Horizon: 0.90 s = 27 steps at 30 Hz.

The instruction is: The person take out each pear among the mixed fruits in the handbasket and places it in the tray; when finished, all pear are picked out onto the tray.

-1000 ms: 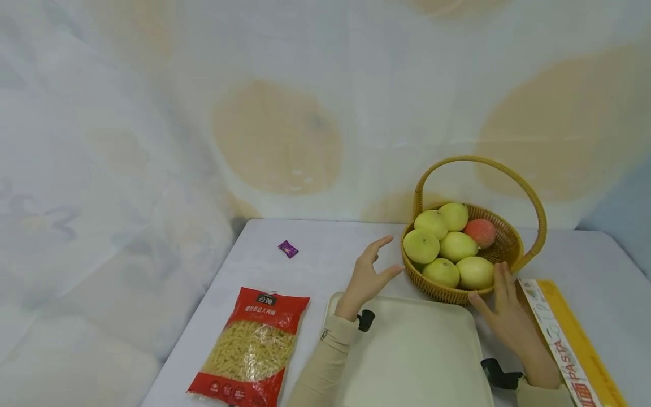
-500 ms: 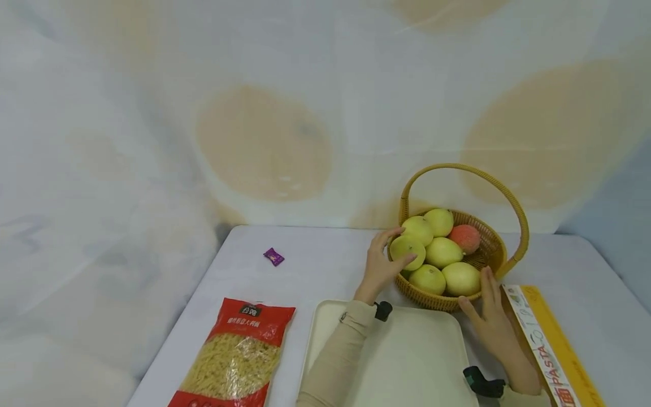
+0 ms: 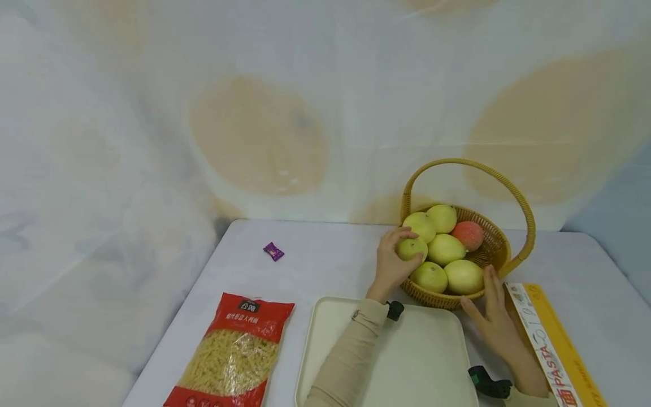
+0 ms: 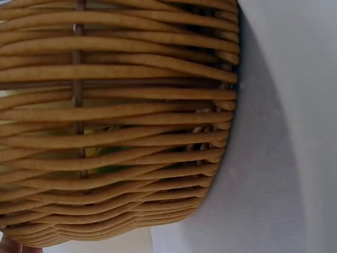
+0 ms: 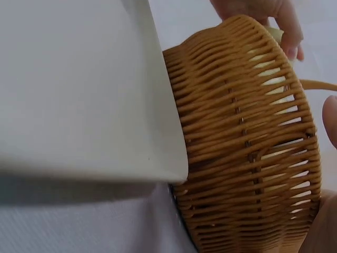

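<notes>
A wicker basket [image 3: 438,299] with a tall handle holds several yellow-green fruits and one red fruit [image 3: 468,235]. My left hand [image 3: 391,267] is at the basket's left side, its thumb and fingers curled round a round yellow-green fruit [image 3: 411,249]. In the left wrist view the basket's woven wall [image 4: 116,116] fills most of the picture, hiding the grasp. My right hand [image 3: 500,330] lies at the basket's front right rim, its fingers fairly straight and touching it. The right wrist view shows its thumb [image 5: 330,120] beside the basket wall [image 5: 237,137].
A cream tray [image 3: 417,362] lies in front of the basket. Left of it is a red bag of pasta [image 3: 234,350], and behind that a small purple wrapped candy [image 3: 273,251]. A long yellow and white pasta box [image 3: 556,345] lies at the right.
My left hand has moved right and forward from beside the basket and closed its fingers round a yellow-green fruit. The right hand stays at the rim. The head view has shifted slightly.
</notes>
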Tool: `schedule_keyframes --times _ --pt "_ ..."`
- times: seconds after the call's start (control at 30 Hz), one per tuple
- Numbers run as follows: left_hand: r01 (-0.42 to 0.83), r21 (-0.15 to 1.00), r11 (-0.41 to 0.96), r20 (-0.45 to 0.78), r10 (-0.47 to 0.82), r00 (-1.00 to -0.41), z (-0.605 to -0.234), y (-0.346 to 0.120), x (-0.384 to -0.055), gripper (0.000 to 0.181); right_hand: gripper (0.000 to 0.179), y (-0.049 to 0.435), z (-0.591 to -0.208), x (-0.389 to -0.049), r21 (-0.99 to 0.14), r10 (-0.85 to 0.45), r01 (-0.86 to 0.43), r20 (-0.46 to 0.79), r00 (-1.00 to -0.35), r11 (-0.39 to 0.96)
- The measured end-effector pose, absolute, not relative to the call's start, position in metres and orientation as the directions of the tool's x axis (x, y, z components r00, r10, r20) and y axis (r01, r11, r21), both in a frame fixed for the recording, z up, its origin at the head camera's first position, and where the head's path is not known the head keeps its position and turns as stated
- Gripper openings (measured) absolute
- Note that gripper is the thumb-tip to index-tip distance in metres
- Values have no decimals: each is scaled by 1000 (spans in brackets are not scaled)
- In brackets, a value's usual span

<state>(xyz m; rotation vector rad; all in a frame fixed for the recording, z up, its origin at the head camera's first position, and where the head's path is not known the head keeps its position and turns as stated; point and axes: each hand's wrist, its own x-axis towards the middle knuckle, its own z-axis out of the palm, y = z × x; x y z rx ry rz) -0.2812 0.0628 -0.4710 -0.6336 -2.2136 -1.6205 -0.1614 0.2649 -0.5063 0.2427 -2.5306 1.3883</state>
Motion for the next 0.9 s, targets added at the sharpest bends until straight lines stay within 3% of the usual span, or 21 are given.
schedule_keyframes --times 0.6,0.9 --pt "604 765 224 583 158 -797 -457 65 -281 32 86 265 -508 -158 -809 -31 -266 294 -955 524" --pt "603 783 151 588 134 -797 -448 59 -259 32 82 267 -510 -160 -797 -26 -291 328 -944 530"
